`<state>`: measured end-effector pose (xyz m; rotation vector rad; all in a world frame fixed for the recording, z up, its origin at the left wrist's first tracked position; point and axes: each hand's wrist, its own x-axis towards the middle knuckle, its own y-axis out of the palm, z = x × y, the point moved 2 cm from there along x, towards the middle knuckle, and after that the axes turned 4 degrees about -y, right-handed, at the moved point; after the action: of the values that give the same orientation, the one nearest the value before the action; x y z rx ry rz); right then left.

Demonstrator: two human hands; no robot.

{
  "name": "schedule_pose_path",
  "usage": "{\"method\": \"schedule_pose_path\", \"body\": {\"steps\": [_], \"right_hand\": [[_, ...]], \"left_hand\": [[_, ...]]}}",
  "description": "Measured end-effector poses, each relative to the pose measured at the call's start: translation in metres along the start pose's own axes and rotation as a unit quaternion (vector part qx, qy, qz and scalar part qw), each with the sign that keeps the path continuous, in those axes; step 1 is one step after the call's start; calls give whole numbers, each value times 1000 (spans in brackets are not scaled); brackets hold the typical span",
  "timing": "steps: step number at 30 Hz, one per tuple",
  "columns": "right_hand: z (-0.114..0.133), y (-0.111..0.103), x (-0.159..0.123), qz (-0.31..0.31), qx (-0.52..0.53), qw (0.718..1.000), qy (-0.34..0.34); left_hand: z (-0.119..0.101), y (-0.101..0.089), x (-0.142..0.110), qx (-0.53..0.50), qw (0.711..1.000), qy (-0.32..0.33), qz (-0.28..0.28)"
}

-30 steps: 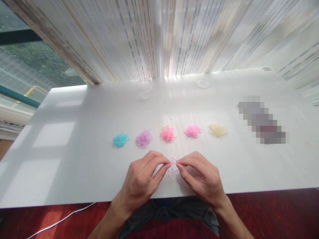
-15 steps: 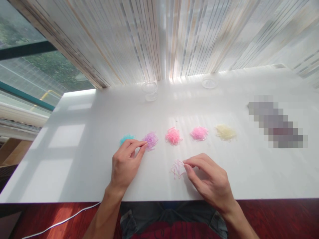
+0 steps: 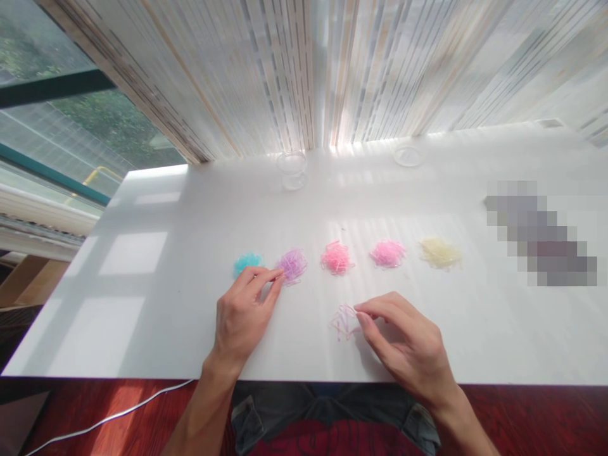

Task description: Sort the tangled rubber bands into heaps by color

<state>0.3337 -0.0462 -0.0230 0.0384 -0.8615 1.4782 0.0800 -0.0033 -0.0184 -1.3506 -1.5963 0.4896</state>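
My left hand (image 3: 247,310) is closed in a pinch, its fingertips at the lower left edge of a pile of thin purple pieces (image 3: 292,265). What lies between those fingertips is too small to make out. Over a small loose heap of pale pink and lilac strips (image 3: 342,323), my right hand (image 3: 403,339) pinches with thumb and forefinger. A thin pale pink piece meets its fingertips. Partly behind the left hand sits a turquoise pile (image 3: 247,263). To the right of the purple one follow a coral-pink pile (image 3: 337,258), a bright pink pile (image 3: 388,254) and a pale yellow pile (image 3: 440,253).
A clear round container (image 3: 292,171) stands near the back of the white table (image 3: 199,215), with a clear lid-like disc (image 3: 408,156) farther right. A blurred-out dark object (image 3: 541,234) lies at the right. Striped curtains (image 3: 237,69) hang along the back edge.
The view has shifted slightly, so everything sits a little farther right. Both hands keep their pinches at nearly the same places by the purple pile and the small heap.
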Motion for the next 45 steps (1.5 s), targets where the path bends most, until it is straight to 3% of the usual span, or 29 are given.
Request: {"method": "schedule_pose_path", "body": {"steps": [7,14,18,25,35,45], "right_hand": [[0,0,-1,0,-9,1000,8],[0,-2,1,-24,-23,999,38],[-1,-1,0,-31,-22,999,36],[-2,0,-2,-12,-22,999,36],[-2,2,-2,20,-22,999,21],[-2,2,-2,28,-20,999,26]], "left_hand": [[-14,-8,-11,-13,1000,20,-20],[-51,7,-32,-50,988,70,132],[-59,11,-37,-43,982,71,171],[-58,14,-40,-39,982,82,163],[-52,14,-36,-48,986,34,158],[-54,19,-34,-13,989,78,127]]}}
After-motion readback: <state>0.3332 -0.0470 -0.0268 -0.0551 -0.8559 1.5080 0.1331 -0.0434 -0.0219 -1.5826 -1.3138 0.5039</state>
